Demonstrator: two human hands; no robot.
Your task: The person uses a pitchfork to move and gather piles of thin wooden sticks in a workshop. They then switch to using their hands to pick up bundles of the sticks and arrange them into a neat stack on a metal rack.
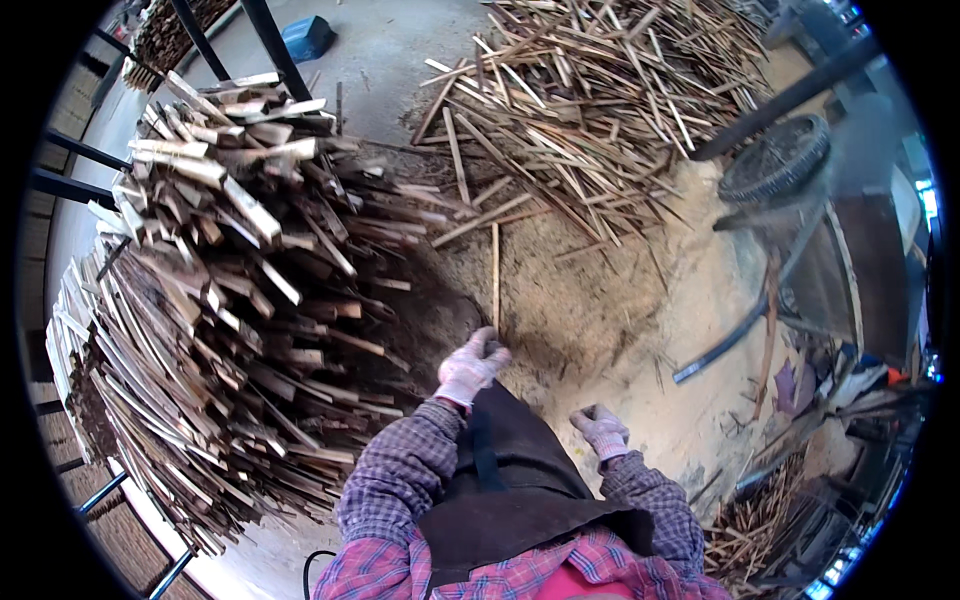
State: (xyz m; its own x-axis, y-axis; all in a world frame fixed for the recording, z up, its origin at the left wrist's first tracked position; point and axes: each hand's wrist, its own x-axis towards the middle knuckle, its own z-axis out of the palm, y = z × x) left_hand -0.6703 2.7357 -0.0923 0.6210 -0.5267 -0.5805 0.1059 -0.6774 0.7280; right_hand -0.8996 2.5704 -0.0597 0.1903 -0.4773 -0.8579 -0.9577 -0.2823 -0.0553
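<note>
My left hand (472,370), in a pale knitted glove, is closed in front of me by the apron. A thin wooden stick (496,275) runs from its fingertips away from me, over the sawdust-covered floor. Lower and to the right, my right hand (602,432) wears a similar glove. Its fingers are curled together, and nothing shows sticking out of them. A dark apron (520,440) hangs between my two checked sleeves.
A tall stack of wood strips (250,330) rises close on my left between dark metal posts. Loose sticks (600,110) are heaped ahead. At right stand a spoked wheel (775,158), a blue-grey tube (725,345) and more sticks (750,520). A blue container (308,39) lies far off.
</note>
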